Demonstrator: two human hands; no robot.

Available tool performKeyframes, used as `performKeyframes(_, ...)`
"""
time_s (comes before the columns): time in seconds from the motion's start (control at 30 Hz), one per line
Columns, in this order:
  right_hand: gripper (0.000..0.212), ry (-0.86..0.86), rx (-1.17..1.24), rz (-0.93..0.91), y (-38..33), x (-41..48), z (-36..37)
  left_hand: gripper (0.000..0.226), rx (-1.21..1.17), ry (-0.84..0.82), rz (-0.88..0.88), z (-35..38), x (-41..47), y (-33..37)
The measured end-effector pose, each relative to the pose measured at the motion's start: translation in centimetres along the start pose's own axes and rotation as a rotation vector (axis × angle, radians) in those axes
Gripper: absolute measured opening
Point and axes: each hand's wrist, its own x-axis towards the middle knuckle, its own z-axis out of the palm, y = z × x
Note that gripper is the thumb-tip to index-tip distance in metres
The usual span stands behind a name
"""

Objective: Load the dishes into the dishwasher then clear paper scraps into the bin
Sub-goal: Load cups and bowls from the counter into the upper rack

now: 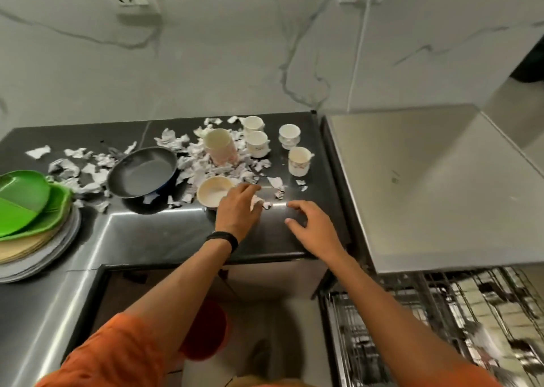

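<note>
Nearest, a round orange-red plastic bin (203, 330) stands on the floor below the counter edge, probably so that scraps can be dropped straight into it. The metal wire dishwasher rack (441, 313) is pulled out at the right, ready for loading. On the glossy black countertop (164, 233), the left hand (238, 208) curls its fingers over a crumpled white paper scrap (256, 203). The right hand (312, 225) is just beside it, fingers loosely bent, holding nothing. Beyond sit a cream round bowl (212, 191), a dark frying pan (141, 172), white patterned cups (298, 161) and torn paper scraps (167, 139), all unloaded.
</note>
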Motion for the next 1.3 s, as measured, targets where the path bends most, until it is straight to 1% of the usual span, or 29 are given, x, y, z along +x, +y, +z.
performKeyframes(0.13,0.035,-0.080,-0.018,-0.007,-2.6,2.7,3.6,0.035,0.117,0.015,-0.096,-1.6,1.7,-5.6)
performKeyframes(0.23,0.037,-0.119,-0.029,0.005,-3.9,3.9,5.5,0.042,0.185,-0.070,-0.127,-1.7,1.8,-7.8)
performKeyframes(0.3,0.037,-0.128,-0.042,0.010,-4.4,4.5,6.5,0.042,0.197,-0.117,-0.127,-1.3,1.6,-8.9)
performKeyframes(0.33,0.036,-0.130,-0.048,0.014,-4.6,4.8,6.9,0.040,0.206,-0.135,-0.123,-1.1,1.4,-9.1)
performKeyframes(0.4,0.037,-0.137,-0.056,0.025,-4.9,5.0,7.4,0.025,0.251,-0.136,-0.095,-1.2,1.3,-9.2)
performKeyframes(0.43,0.038,-0.136,-0.056,0.030,-4.9,5.2,7.6,0.017,0.270,-0.115,-0.066,-1.3,1.3,-9.2)
performKeyframes(0.5,0.041,-0.123,-0.040,0.041,-4.8,5.3,7.8,0.011,0.252,-0.033,0.007,-1.5,1.5,-8.8)
performKeyframes(0.6,0.054,-0.099,-0.021,0.068,-4.3,5.3,7.9,0.010,0.098,0.110,0.128,-1.6,2.3,-7.3)
performKeyframes(0.7,0.076,-0.022,0.083,0.118,-3.5,4.8,7.1,0.015,-0.144,0.110,0.210,-1.5,3.4,-3.9)
performKeyframes(0.8,0.096,0.097,0.197,0.175,-2.3,3.5,5.1,0.024,-0.426,0.000,0.214,-0.3,4.1,0.6)
performKeyframes(0.87,0.101,0.193,0.250,0.211,-1.1,2.3,3.3,0.026,-0.561,-0.074,0.233,1.0,4.2,3.6)
performKeyframes(0.93,0.102,0.287,0.294,0.258,0.3,0.6,1.2,0.029,-0.659,-0.155,0.254,2.7,4.1,6.8)
performKeyframes(1.03,0.096,0.442,0.357,0.287,2.7,-2.6,-1.8,0.040,-0.738,-0.311,0.232,5.3,3.3,11.8)
performKeyframes(1.1,0.094,0.541,0.335,0.328,4.2,-5.2,-3.8,0.046,-0.768,-0.416,0.238,7.1,2.3,15.5)
performKeyframes(1.23,0.098,0.730,0.307,0.411,6.8,-10.3,-7.4,0.049,-0.821,-0.564,0.310,10.3,-0.5,22.5)
performKeyframes(1.3,0.093,0.807,0.315,0.432,8.5,-12.9,-9.2,0.051,-0.830,-0.635,0.334,12.2,-1.9,25.8)
